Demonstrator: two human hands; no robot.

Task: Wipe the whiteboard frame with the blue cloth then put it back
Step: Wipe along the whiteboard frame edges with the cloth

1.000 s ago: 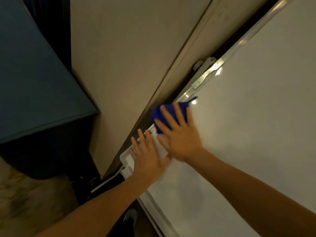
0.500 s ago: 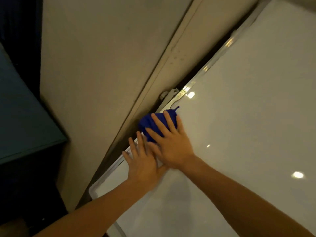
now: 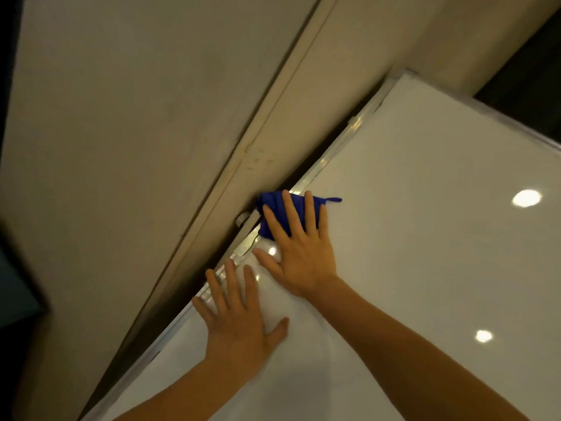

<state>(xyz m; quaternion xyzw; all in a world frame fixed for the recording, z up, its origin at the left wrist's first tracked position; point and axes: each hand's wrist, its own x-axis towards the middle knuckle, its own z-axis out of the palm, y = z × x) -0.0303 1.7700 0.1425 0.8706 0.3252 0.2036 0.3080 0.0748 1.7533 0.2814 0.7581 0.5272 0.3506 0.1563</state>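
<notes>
Against the whiteboard frame [image 3: 326, 161], the right hand [image 3: 299, 249] presses a blue cloth [image 3: 274, 205] with fingers spread flat. Below it, the left hand [image 3: 238, 319] lies open-palmed on the board, beside a metal bracket [image 3: 244, 220] and beige wall [image 3: 121, 117].

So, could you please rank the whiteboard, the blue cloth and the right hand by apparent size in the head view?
1. Whiteboard, by far the largest.
2. Right hand.
3. Blue cloth, though the hand partly covers it, so its full size is unsure.
</notes>
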